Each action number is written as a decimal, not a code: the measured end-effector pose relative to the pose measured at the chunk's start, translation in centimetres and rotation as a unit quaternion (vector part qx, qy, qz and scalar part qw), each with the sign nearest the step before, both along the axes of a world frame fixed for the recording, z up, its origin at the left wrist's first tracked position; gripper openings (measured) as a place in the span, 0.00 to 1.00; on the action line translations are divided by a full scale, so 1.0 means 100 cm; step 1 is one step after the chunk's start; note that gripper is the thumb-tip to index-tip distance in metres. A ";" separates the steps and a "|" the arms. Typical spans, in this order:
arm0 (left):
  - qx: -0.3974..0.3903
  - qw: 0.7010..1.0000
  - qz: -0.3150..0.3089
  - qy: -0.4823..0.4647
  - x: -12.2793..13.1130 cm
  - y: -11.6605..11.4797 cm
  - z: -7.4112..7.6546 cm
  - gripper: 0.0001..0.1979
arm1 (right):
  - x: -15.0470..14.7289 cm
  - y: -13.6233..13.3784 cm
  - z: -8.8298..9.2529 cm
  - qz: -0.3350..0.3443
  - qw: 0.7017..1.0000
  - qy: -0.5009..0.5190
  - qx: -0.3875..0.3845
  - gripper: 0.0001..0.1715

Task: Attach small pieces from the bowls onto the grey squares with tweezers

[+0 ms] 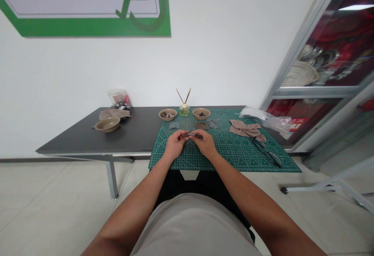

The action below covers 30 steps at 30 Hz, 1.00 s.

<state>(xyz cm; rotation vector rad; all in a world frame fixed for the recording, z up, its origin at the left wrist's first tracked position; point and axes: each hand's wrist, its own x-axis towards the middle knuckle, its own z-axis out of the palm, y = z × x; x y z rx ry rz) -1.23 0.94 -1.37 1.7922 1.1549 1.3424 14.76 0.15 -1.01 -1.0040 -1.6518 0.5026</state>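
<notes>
My left hand [175,144] and my right hand [204,143] meet over the green cutting mat [222,158]. Between their pinched fingertips is a small dark grey piece [191,134], mostly covered by the fingers; its kind is unclear. Just beyond the hands lie a brown flat patch [201,126], a grey flat patch [212,124] and a pale grey flat patch [174,125]. Behind them stand a left bowl [167,119] and a right bowl [201,118], both holding small dark pieces.
Between the bowls stands a small glass jar [184,110] with two sticks. Crumpled brown cloth [247,128], black-framed glasses [267,152] and clear plastic packaging [273,121] lie right. Another bowl [107,125] and a plastic bag [119,99] sit on the dark table [131,141].
</notes>
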 end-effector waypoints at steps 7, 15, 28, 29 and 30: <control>0.076 0.997 0.018 0.030 -0.001 -0.003 0.001 0.12 | 0.000 0.001 0.001 -0.062 0.996 0.005 -0.060 0.11; 0.028 0.999 0.038 0.001 0.000 0.000 -0.002 0.13 | 0.001 0.001 0.000 -0.031 0.998 -0.016 -0.053 0.11; 0.044 0.991 0.059 0.107 0.001 -0.001 0.005 0.07 | 0.000 0.007 -0.002 -0.007 0.998 -0.056 -0.042 0.06; 0.046 0.991 0.060 0.111 0.002 -0.002 0.005 0.07 | -0.001 0.007 -0.002 -0.012 0.997 -0.064 -0.038 0.05; 0.047 0.991 0.061 0.114 0.002 -0.002 0.005 0.07 | -0.002 0.006 -0.002 -0.018 0.997 -0.071 -0.034 0.05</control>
